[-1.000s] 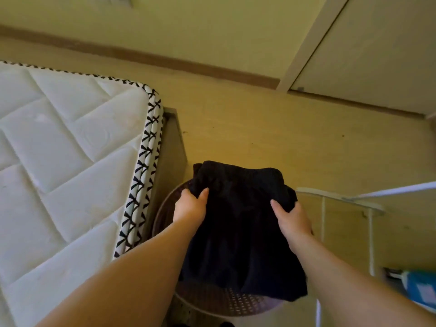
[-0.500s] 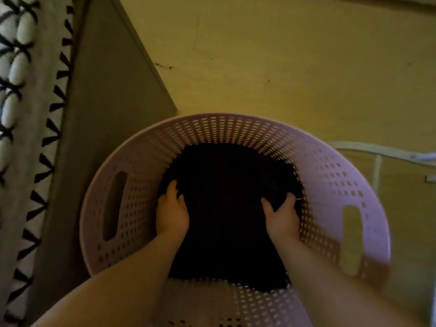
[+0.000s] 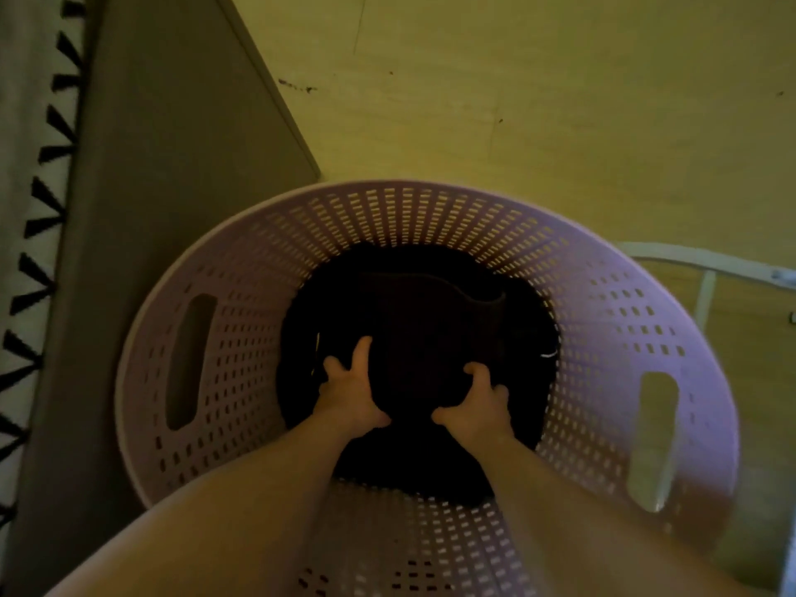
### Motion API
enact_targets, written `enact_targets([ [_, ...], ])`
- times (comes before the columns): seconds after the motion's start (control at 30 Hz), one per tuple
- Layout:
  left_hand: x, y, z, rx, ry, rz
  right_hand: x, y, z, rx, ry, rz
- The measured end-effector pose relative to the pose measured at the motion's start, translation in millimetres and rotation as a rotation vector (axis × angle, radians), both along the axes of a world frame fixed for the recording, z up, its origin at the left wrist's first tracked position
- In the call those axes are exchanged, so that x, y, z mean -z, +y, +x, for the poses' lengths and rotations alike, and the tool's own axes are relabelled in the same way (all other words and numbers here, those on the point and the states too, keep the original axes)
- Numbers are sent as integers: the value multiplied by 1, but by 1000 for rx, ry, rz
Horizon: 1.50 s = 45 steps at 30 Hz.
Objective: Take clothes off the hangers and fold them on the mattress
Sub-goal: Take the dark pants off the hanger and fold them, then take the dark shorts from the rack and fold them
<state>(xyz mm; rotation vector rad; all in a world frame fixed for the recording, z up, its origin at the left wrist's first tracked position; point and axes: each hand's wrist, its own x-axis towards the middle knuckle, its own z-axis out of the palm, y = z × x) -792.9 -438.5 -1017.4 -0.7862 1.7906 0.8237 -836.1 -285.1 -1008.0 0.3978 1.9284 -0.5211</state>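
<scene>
Both left hand (image 3: 351, 396) and right hand (image 3: 476, 405) grip the dark garment (image 3: 426, 325) with curled fingers, low inside the basket (image 3: 241, 338)

The yellowish floor (image 3: 538, 105) carries a pink perforated basket (image 3: 430, 213) at near centre, just beside the grey bed base (image 3: 172, 157) on the left. A mattress (image 3: 26, 174) lies on that base at the left edge. A white rack (image 3: 706, 290) stands right of the basket. Dark clothes (image 3: 430, 321) lie in the basket's bottom.
</scene>
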Motion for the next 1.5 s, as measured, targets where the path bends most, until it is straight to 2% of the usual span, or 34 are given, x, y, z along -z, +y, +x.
enact_targets([
  [0.2, 22, -1, 15, 172, 24, 15, 19, 3, 2, 94, -45, -79],
  [0.4, -19, -1, 3, -78, 89, 108, -18, -3, 7, 122, 4, -70],
  [0.53, -70, -7, -8, -42, 199, 18, -71, -13, 4, 93, 157, -4],
  [0.73, -197, -22, -24, 63, 270, 37, -186, -21, 5, 139, 308, -57],
  [0.87, -301, -18, -14, 122, 388, 3, -289, -26, 28, 198, 423, -90],
  [1.0, -388, -8, 0, 171, 474, -44, -365, -25, 48, 155, 506, -63],
  [1.3, -595, 32, 109, 147, 800, -135, -574, 0, 147, 206, 690, -150],
  [1.5, -687, 76, 214, 141, 964, -174, -664, 47, 252, 190, 878, -122],
])
